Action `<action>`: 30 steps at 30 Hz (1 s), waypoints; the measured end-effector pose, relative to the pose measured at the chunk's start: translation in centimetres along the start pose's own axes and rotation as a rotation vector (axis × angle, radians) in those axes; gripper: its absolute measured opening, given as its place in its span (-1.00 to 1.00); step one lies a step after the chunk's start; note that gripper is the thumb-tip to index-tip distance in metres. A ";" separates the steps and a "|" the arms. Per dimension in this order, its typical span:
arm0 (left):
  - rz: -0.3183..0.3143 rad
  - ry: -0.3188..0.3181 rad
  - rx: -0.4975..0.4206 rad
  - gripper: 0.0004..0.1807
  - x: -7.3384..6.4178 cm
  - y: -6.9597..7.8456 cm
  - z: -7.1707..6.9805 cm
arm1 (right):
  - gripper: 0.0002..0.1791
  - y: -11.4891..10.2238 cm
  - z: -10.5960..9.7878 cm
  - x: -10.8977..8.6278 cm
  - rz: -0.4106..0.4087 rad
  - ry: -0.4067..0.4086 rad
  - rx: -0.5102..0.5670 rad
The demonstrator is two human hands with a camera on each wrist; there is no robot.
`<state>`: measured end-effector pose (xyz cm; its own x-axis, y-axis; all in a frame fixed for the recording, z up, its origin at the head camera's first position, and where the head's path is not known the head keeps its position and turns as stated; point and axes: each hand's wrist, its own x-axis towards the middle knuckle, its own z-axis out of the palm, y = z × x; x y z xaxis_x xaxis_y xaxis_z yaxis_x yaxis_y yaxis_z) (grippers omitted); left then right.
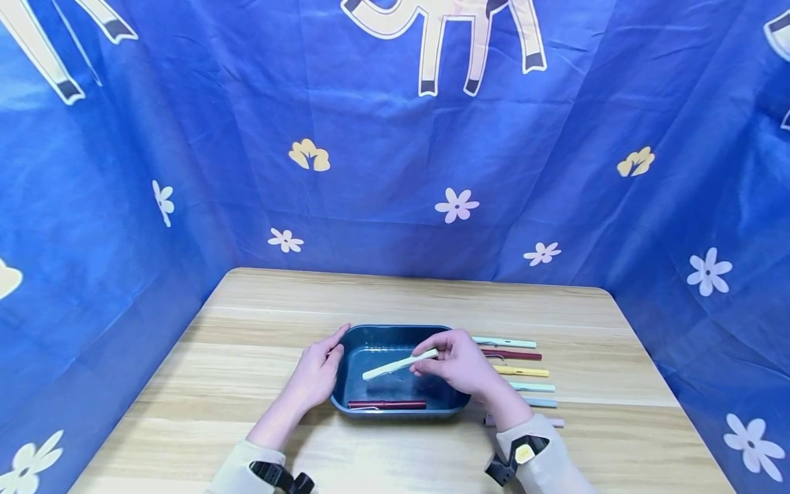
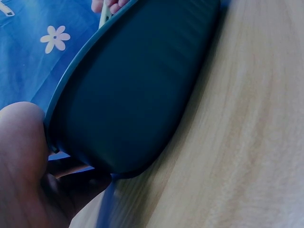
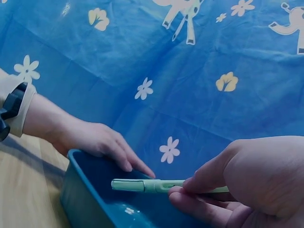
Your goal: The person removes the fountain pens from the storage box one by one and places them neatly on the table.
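A dark blue-green rectangular tray (image 1: 401, 414) with raised walls sits on the table between both hands. At its left end, my left hand (image 1: 317, 370) grips the wall, thumb at the rim; the left wrist view shows fingers under the tray's outer side (image 2: 137, 95). Over the tray, my right hand (image 1: 463, 360) pinches a pale green pen (image 1: 385, 368) near one end between thumb and fingers. The pen is tilted, its capped end (image 3: 128, 185) pointing left. Inside the tray, a dark red pen (image 1: 389, 405) lies along the near wall.
Right of the tray, several pens lie in a column on the wooden table (image 1: 247, 343), among them a dark red pen (image 1: 518, 355), a yellow pen (image 1: 527, 372) and a purple pen (image 1: 555, 422). A blue patterned curtain (image 1: 382, 226) surrounds the table's back and sides.
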<state>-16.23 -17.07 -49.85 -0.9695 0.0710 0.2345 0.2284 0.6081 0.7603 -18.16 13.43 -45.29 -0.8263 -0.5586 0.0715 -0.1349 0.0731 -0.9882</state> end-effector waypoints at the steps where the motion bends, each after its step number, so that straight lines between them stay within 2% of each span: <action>1: 0.000 0.000 0.000 -0.49 0.0 0.0 0.0 | -0.84 -0.1 -0.1 -0.1 -0.001 0.002 0.004; 8: -0.010 -0.014 0.003 -0.48 0.1 -0.1 0.0 | -0.82 -1.1 -0.7 -0.8 -0.022 0.027 0.038; 18: -0.021 -0.020 0.003 -0.48 0.1 0.0 -0.1 | -0.79 -2.6 -1.8 -2.1 -0.002 0.062 0.075; 25: -0.009 -0.013 0.003 -0.48 0.1 0.1 -0.1 | -0.76 -2.6 -2.7 -3.2 -0.040 0.080 0.110; 30: -0.013 -0.014 0.008 -0.48 0.1 0.1 -0.1 | -0.73 -2.7 -3.5 -4.3 -0.057 0.120 0.079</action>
<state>-16.27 -17.09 -49.65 -0.9735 0.0746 0.2162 0.2155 0.6156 0.7580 -16.16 18.55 -42.49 -0.8785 -0.4571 0.1389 -0.1442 -0.0235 -0.9893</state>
